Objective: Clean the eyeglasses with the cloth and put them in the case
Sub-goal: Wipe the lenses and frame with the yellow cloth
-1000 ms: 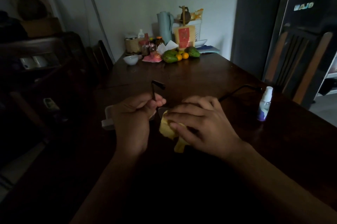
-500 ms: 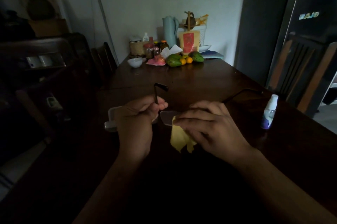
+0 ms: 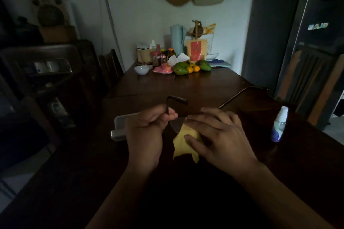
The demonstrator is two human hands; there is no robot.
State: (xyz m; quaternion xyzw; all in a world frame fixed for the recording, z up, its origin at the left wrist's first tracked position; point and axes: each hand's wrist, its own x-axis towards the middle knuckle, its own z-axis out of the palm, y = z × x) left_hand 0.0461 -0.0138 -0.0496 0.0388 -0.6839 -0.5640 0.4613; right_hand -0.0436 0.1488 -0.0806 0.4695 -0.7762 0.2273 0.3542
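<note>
Through the head camera, my left hand pinched the eyeglasses at one end of the frame, fingers curled, with a temple sticking up above my knuckles. My right hand pressed the yellow cloth around a lens, thumb on the near side and fingers over the far side, with the cloth's tail hanging below the eyeglasses. The case lay on the dark table just left of the eyeglasses, partly behind my left hand. A small spray bottle stood upright well to their right.

Left grip curled, pinching; right grip flatter, thumb pinching.
</note>
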